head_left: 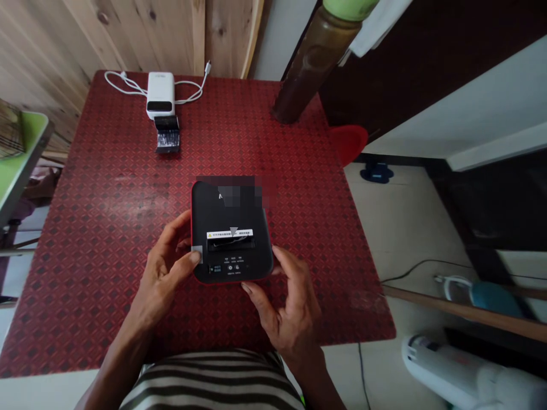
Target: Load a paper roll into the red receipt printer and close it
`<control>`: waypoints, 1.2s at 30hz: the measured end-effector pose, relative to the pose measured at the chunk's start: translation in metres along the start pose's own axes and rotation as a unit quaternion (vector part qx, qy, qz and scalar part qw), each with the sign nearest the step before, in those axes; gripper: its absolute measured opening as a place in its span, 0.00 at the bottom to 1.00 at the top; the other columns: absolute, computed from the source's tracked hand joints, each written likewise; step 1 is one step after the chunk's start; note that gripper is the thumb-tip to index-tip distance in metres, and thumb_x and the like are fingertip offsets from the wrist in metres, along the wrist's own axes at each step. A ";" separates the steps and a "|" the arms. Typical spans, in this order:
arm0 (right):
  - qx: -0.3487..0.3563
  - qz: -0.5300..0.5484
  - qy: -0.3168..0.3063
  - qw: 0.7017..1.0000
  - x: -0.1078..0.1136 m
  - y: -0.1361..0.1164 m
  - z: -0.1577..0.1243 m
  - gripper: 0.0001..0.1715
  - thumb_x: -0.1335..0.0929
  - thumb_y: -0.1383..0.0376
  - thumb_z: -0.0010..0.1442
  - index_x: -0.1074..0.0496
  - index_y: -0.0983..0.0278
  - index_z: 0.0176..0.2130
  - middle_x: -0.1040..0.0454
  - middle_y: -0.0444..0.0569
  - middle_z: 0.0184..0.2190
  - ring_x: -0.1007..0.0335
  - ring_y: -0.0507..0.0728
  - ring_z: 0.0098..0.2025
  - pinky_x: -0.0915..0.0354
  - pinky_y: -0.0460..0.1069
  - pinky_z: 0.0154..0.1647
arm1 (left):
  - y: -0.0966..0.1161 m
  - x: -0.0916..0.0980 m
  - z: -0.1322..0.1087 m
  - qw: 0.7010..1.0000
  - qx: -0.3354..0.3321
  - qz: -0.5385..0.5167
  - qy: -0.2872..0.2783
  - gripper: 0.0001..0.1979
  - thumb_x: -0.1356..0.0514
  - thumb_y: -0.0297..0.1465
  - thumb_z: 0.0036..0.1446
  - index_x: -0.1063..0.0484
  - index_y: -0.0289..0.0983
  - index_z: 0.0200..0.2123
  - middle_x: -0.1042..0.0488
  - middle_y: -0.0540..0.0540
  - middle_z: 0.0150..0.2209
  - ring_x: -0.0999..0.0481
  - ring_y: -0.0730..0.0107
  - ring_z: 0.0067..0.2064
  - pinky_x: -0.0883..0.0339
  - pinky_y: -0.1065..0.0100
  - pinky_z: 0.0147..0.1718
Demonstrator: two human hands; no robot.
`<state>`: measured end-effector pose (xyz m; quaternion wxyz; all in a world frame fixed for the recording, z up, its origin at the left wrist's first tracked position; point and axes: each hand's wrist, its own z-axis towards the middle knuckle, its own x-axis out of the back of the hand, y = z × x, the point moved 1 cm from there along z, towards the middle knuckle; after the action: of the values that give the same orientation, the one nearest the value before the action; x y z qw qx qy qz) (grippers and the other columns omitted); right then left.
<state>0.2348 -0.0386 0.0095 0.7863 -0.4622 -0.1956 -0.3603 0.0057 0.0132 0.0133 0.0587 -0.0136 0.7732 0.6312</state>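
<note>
Black with a red rim, the boxy device (231,216) is held toward the front edge of the surface (89,262), left hand (164,267) clasping its left side, right hand (290,296) its front-right corner, likely to steady it.

Holds a red-edged black device (228,217) at its left edge with the left hand (166,265), at its near right corner with the right hand (290,299). Has, beyond the grip, a white cabled gadget (160,88) leftward and a green-lidded bottle (314,54) rightward.
</note>
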 end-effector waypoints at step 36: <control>0.097 -0.028 -0.050 0.994 0.027 0.002 0.071 0.16 0.30 0.74 0.78 0.21 0.61 0.60 0.12 0.53 0.51 0.15 0.60 0.53 0.18 0.57 0.58 | -0.007 -0.007 0.003 0.999 -0.010 -0.040 0.013 0.30 0.29 0.41 0.70 0.25 0.53 0.73 0.24 0.45 0.74 0.20 0.45 0.69 0.20 0.51 0.61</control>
<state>0.2559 0.0131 0.0614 0.8061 -0.3956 -0.2819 -0.3378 0.0132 0.0143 0.0062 0.0738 -0.0529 0.7665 0.6358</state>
